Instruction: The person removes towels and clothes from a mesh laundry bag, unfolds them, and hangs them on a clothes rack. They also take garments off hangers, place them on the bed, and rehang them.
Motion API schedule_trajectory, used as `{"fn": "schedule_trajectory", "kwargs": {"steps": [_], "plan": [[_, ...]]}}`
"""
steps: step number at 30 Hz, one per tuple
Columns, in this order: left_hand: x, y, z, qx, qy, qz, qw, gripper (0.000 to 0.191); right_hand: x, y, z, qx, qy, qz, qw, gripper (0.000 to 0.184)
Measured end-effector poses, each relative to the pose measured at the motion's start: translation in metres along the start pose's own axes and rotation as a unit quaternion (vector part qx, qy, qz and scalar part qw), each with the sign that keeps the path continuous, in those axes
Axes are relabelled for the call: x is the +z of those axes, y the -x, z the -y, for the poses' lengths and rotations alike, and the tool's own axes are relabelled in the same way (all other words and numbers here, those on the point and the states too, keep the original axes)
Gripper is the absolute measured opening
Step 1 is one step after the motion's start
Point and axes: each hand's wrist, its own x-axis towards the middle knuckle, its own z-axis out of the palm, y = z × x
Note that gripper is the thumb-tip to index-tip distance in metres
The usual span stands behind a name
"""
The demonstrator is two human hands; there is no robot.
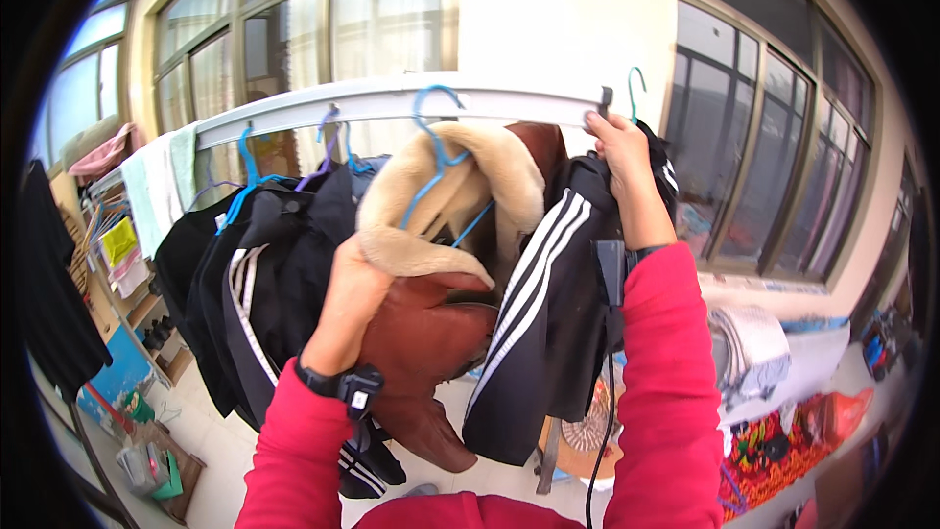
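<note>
My left hand (352, 294) grips the cream fleece collar (433, 257) of a brown leather jacket (429, 327). A blue hanger (433, 143) sits inside the collar, its hook at the pale metal rail (507, 104). My right hand (624, 154) is raised at the rail's right end, thumb and fingers closed about it beside a dark fitting (606, 97). Below that hand hangs a black garment with white stripes (543, 257), partly over the leather jacket. What holds this garment up is hidden. A green hanger hook (636, 88) shows just beyond my right hand.
Dark clothes (213, 272) on blue and purple hangers crowd the rail's left part, beside pale towels (158, 176). Windows (764, 147) line the wall behind. At lower right lie a rolled cloth (749, 349) and a red patterned textile (771, 455). A cable (608, 419) hangs along my right arm.
</note>
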Motion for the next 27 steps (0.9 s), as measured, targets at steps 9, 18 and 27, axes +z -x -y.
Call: {"fn": "schedule_trajectory", "kwargs": {"steps": [9, 18, 27], "plan": [[0.004, 0.022, 0.009, -0.126, 0.148, 0.110, 0.975, 0.035, -0.017, 0.139, -0.017, -0.055, -0.025, -0.065, 0.996, 0.016], [0.098, 0.085, 0.025, -0.133, 0.076, 0.331, 0.931, 0.023, -0.006, 0.291, -0.025, 0.140, 0.096, -0.082, 0.982, 0.051], [0.193, 0.154, 0.001, 0.016, 0.188, 0.490, 0.851, 0.031, -0.098, 0.374, 0.041, 0.094, 0.014, -0.282, 0.955, 0.025]]}}
